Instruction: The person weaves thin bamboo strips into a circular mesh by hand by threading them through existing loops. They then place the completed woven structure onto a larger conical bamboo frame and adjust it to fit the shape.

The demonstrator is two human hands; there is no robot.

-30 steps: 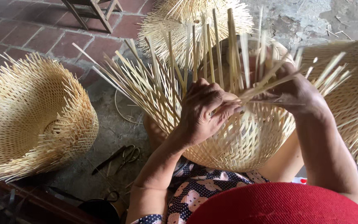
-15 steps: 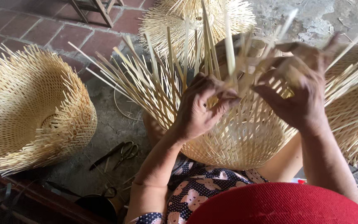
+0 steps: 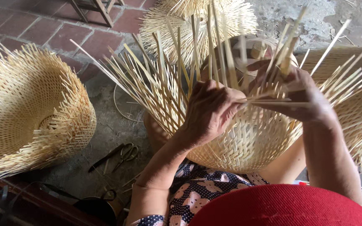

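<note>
A half-woven bamboo basket [image 3: 248,144] rests on my lap, with many loose pale strips [image 3: 156,79] fanning up and out from its rim. My left hand [image 3: 208,111] is closed over the rim, pinching flat strips. My right hand [image 3: 300,94] grips a bundle of strips that runs sideways toward the left hand. The two hands nearly touch at the weave's edge. Part of the basket's inside is hidden behind my hands.
A finished woven basket [image 3: 30,113] lies on its side at the left. Another basket [image 3: 189,25] sits at the top, one more [image 3: 361,113] at the right. Scissors [image 3: 120,155] lie on the concrete floor. A red rounded thing [image 3: 285,207] fills the lower right.
My right hand has come down from a raised position and now pulls strips sideways across the rim. My left hand stays on the weave, fingers shifted slightly.
</note>
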